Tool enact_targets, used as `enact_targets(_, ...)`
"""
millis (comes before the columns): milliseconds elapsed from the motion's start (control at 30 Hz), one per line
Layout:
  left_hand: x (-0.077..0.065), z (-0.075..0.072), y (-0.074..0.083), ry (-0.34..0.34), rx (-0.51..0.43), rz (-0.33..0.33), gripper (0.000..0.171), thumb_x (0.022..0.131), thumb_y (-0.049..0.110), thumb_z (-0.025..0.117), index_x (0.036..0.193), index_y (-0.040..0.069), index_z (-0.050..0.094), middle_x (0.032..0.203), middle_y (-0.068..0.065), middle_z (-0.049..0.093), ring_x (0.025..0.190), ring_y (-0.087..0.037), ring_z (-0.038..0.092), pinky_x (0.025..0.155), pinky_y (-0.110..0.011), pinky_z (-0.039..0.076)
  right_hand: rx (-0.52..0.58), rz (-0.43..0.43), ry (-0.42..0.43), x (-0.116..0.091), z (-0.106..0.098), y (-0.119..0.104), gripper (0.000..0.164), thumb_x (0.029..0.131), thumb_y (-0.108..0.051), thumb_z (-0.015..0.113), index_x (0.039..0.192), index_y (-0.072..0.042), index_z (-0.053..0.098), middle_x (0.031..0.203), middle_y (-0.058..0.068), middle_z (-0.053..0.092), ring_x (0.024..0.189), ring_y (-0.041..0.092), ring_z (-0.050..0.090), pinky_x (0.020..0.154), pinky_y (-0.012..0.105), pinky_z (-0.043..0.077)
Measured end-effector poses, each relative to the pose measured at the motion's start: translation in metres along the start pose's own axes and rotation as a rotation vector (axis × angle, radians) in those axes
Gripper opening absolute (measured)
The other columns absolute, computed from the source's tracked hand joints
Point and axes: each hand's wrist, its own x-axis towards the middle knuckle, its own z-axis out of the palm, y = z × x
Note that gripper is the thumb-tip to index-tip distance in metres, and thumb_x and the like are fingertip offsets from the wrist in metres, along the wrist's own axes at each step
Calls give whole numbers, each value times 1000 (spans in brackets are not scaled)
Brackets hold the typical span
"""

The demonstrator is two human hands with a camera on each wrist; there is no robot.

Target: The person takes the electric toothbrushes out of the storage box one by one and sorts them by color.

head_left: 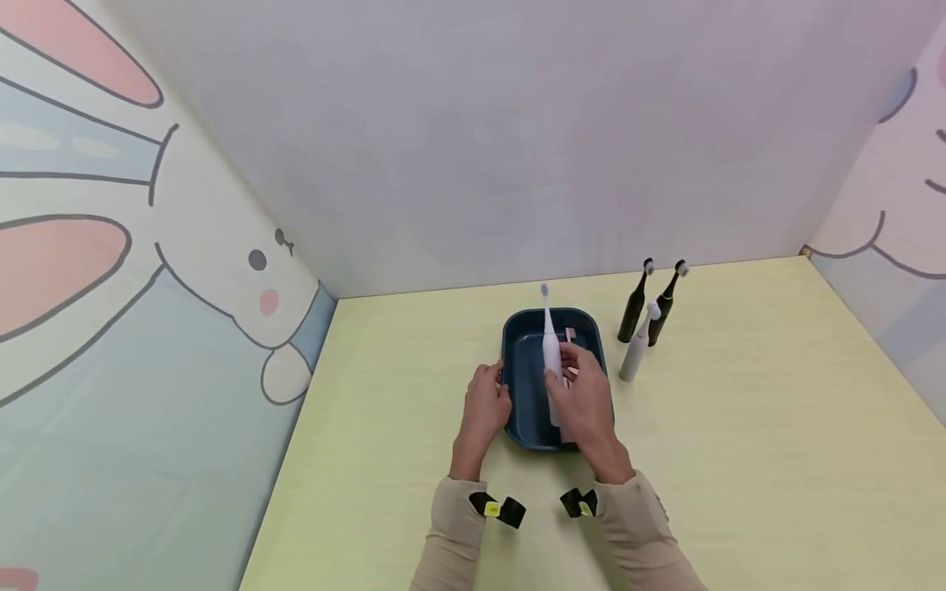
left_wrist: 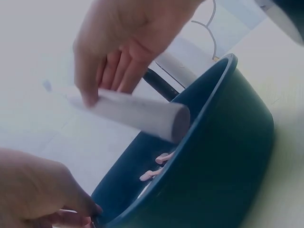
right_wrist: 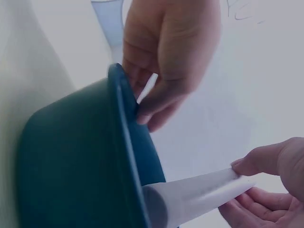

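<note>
A dark blue basin [head_left: 526, 402] sits on the table. My left hand [head_left: 486, 402] holds its left rim, thumb and fingers either side of the wall, as both wrist views show. Over the basin, my right hand [head_left: 587, 406] pinches a white electric toothbrush [head_left: 550, 353] by its handle between thumb and fingers. Its brush head points away toward the back wall, and the handle's base [left_wrist: 180, 123] comes close to the near rim in the left wrist view. Inside the basin lie small pink pieces [left_wrist: 151, 175], partly hidden by the right hand in the head view.
To the right of the basin stand two black electric toothbrushes [head_left: 631, 312] and a white one [head_left: 636, 353], upright. A plain wall [head_left: 480, 164] closes off the table's [head_left: 776, 427] back edge. Walls with cartoon drawings [head_left: 222, 271] flank it.
</note>
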Motion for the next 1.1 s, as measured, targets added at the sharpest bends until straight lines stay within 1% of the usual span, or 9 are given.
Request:
enact_targets(200, -1, 0, -2, -7, -11, 19, 41, 89, 4, 53, 130, -1, 50, 101, -11, 53, 83, -18, 52, 70, -30, 44, 86, -135, 131, -2, -12, 3, 43, 78, -1, 68, 119, 4, 53, 108, 17, 56, 96, 24, 59, 81, 36, 49)
enact_targets(267, -1, 1, -3, -5, -10, 28, 41, 89, 4, 52, 130, -1, 50, 102, -11, 54, 83, -18, 53, 70, -30, 44, 95, -168, 168, -3, -17, 4, 43, 78, 1, 68, 118, 4, 53, 109, 17, 57, 97, 24, 59, 81, 33, 49)
enact_targets(400, -1, 1, -4, -5, -7, 28, 41, 89, 4, 52, 130, -1, 50, 102, -11, 54, 83, -18, 53, 70, -30, 45, 95, -220, 248, -6, -27, 7, 44, 77, 3, 68, 118, 4, 54, 110, 16, 57, 100, 24, 59, 82, 22, 47)
enact_targets(533, -1, 2, -3, -6, -9, 22, 41, 90, 4, 52, 130, -1, 50, 102, -11, 53, 84, -19, 53, 71, -30, 45, 126, -265, 326, -8, -38, 11, 43, 77, 5, 68, 118, 4, 55, 110, 16, 57, 99, 26, 59, 82, 19, 46)
enact_targets(633, -1, 2, -3, -6, -10, 21, 41, 90, 3, 52, 130, -1, 50, 103, -11, 53, 85, -19, 53, 72, -31, 45, 155, -270, 377, -8, -47, 12, 42, 77, 6, 67, 117, 4, 56, 111, 16, 58, 99, 23, 59, 83, 20, 46)
enact_targets(700, -1, 2, -3, -6, -8, 21, 41, 90, 3, 52, 130, 0, 50, 104, -11, 53, 85, -19, 53, 72, -31, 45, 162, -257, 409, -7, -53, 14, 41, 77, 5, 66, 117, 5, 56, 111, 15, 58, 99, 18, 59, 83, 21, 46)
enact_targets(800, -1, 1, -3, -7, -7, 21, 41, 90, 4, 52, 131, 0, 49, 105, -11, 53, 86, -19, 53, 72, -31, 45, 179, -234, 457, -6, -61, 18, 40, 77, 4, 66, 115, 5, 57, 110, 13, 59, 100, 15, 59, 83, 20, 47)
enact_targets(967, -2, 2, -3, -5, -12, 20, 41, 90, 3, 51, 130, -1, 49, 105, -12, 53, 86, -20, 54, 72, -32, 45, 207, -186, 523, -4, -72, 31, 38, 78, 2, 65, 115, 4, 57, 110, 10, 59, 101, 16, 59, 83, 21, 47)
enact_targets(1100, -2, 2, -3, -2, -8, 23, 41, 90, 3, 51, 130, -1, 49, 104, -12, 53, 86, -20, 54, 72, -32, 46, 213, -152, 551, -2, -78, 40, 38, 77, 2, 66, 115, 3, 57, 111, 10, 59, 102, 15, 59, 83, 21, 47)
